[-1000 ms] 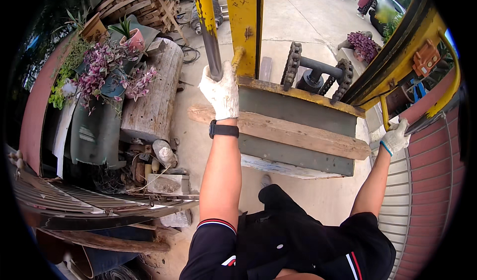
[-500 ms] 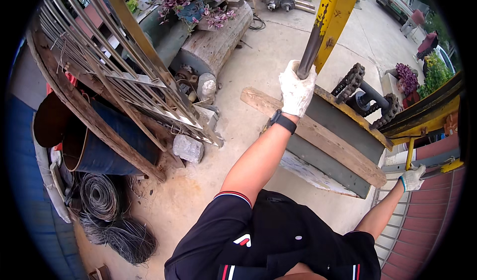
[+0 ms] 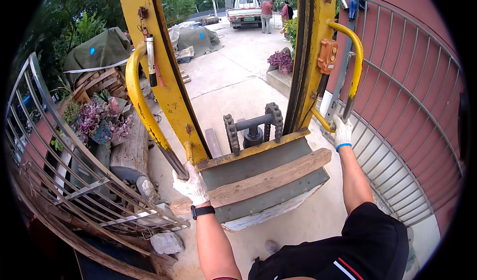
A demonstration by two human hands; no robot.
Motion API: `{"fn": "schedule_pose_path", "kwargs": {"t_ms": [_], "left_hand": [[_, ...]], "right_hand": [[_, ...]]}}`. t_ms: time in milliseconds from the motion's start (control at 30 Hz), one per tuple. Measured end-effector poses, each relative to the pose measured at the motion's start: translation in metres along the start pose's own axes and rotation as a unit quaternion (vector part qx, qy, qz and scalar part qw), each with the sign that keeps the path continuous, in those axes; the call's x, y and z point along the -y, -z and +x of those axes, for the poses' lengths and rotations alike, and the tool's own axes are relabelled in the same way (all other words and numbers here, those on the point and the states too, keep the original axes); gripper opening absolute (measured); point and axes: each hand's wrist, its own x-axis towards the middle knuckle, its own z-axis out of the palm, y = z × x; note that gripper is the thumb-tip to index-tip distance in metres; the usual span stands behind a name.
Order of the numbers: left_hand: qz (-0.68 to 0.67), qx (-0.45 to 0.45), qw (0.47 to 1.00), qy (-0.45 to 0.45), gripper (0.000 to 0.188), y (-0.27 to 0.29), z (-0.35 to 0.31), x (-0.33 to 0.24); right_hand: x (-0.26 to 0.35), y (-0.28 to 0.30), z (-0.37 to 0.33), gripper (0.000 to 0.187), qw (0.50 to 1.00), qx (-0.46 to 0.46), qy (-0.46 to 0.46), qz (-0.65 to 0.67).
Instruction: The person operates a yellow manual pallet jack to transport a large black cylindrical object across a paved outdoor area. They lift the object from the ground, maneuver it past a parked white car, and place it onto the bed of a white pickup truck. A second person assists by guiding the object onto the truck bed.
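Note:
My left hand, in a white knit glove, is closed around the lower bare-metal end of a curved yellow handle. Around the matching handle on the right, near its lower end, my gloved right hand is closed too. Both handles belong to a tall yellow lift frame with two uprights. Across its dark green base lies a rough wooden plank. Two thick chains hang over a roller beyond the base. An orange push-button control box hangs by the right upright.
A barred metal gate leaf stands close on the left, another along the red wall at right. Beside the left leaf are a log, potted plants and a stone. Farther off, two people stand near a white truck.
My view has swung from slanting down to facing ahead through the lift frame, bringing both uprights into sight. Both hands keep hold of the handles.

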Motion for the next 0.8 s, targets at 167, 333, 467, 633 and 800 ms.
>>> {"fn": "schedule_pose_path", "kwargs": {"t_ms": [167, 333, 467, 633, 800], "left_hand": [[0.025, 0.017, 1.000, -0.004, 0.018, 0.074, -0.063, -0.007], [0.003, 0.047, 0.998, -0.030, 0.017, 0.096, -0.139, -0.043], [0.030, 0.047, 0.998, -0.043, 0.014, 0.129, -0.201, -0.073], [0.091, -0.004, 0.991, -0.095, 0.016, 0.172, -0.260, -0.107], [0.122, 0.006, 0.976, -0.182, 0.024, 0.215, -0.347, -0.111]], "right_hand": [[0.009, 0.060, -0.065, 0.014, 0.999, -0.004, 0.032, 0.003], [0.009, 0.143, -0.074, 0.016, 0.996, -0.041, 0.073, -0.010], [0.013, 0.203, -0.099, 0.019, 0.998, -0.037, 0.042, 0.017], [0.015, 0.250, -0.132, 0.023, 0.996, 0.041, 0.080, -0.003], [-0.048, 0.405, -0.159, 0.034, 0.998, 0.059, -0.012, -0.006]]}}
